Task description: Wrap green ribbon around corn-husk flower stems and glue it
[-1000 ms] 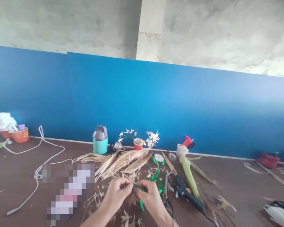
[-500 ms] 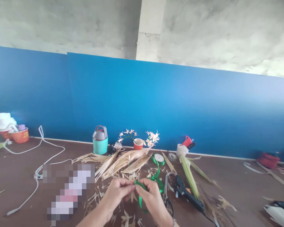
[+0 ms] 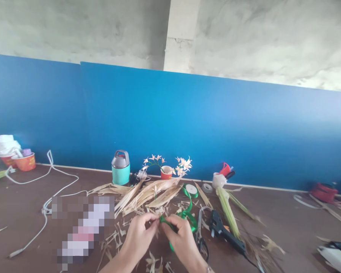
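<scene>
My right hand [image 3: 179,234] pinches a green ribbon [image 3: 192,220] between thumb and finger, close to my left fingertips. A loop of that ribbon trails behind the hand toward the ribbon spool [image 3: 191,190]. My left hand [image 3: 141,236] is closed in a pinch right beside the ribbon's end; whatever is between its fingertips is too small to make out. Below and around both hands lie dried husk scraps [image 3: 152,262]. Scissors [image 3: 199,231] rest just right of my right hand, partly hidden by it.
A black glue gun [image 3: 226,233] lies to the right, near green stalks [image 3: 229,212]. Dried husks [image 3: 150,195] spread behind the hands. Farther back stand a turquoise flask [image 3: 121,170], a red cup [image 3: 166,174] and pale flowers [image 3: 183,166]. A white cable [image 3: 45,210] crosses the left side.
The ribbon at my fingertips has turned, and its hanging tail below the hands now shows less. Both hands stay close together in nearly the same place.
</scene>
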